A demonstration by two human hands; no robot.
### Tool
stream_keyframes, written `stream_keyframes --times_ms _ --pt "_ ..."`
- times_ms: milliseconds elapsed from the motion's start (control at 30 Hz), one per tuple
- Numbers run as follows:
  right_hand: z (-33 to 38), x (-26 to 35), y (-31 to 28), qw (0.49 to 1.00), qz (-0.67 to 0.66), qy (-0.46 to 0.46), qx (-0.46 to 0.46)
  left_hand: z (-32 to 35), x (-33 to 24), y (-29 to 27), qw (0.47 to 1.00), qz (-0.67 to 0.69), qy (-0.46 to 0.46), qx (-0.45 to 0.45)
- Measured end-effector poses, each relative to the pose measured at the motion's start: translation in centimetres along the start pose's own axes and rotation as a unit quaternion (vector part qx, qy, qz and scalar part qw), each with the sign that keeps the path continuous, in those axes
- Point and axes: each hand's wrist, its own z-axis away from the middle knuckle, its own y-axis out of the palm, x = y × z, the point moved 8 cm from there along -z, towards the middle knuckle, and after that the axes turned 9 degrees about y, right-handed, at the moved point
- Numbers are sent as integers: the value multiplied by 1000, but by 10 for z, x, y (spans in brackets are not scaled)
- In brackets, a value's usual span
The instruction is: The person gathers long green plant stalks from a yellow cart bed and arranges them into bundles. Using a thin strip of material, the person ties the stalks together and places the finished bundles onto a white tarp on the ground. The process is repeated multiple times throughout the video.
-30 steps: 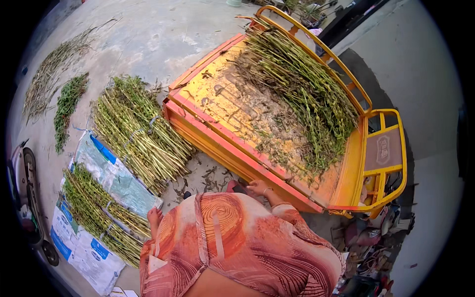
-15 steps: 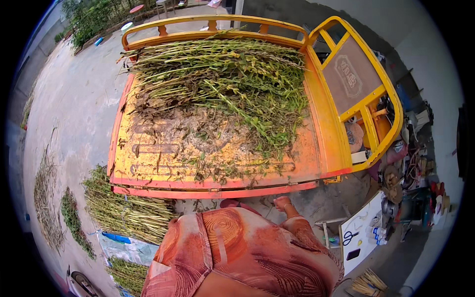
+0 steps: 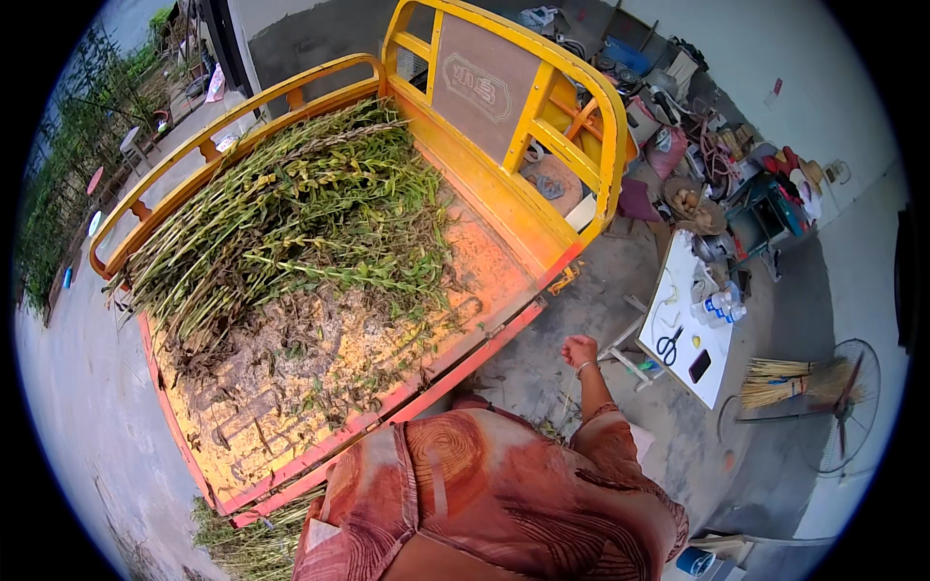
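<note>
My right hand [image 3: 579, 351], with a band at the wrist, hangs over the floor between the yellow-orange cart [image 3: 484, 237] and a white table [image 3: 686, 327]. Its fingers are curled in and nothing shows in them; it touches neither cart nor table. My left hand is out of view. Cut green plant stalks [image 3: 320, 184] lie piled along the far side of the cart bed, their leafy ends toward the framed panel [image 3: 484, 82]. Dry leaf scraps [image 3: 310, 349] litter the nearer part of the bed.
Scissors [image 3: 668, 346], a phone [image 3: 699, 366] and bottles [image 3: 719, 308] lie on the table. A standing fan [image 3: 841, 407] and straw-like bundles [image 3: 775, 382] are at the right. Clutter [image 3: 697, 145] lines the wall. More stalks [image 3: 252, 547] lie below the cart's near left corner.
My view has turned right, so the cart appears tilted and further left. The table shows more fully and the fan has come into view. My right hand stays curled and has swung forward slightly.
</note>
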Motion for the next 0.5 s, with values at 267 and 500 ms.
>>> stream_keyframes --times_ms 267,500 --pt "-134 360 -62 923 20 -379 -71 33 0 53 992 -59 -45 -105" --pt "-289 454 41 829 408 -379 40 112 -20 110 948 -92 -106 -286"
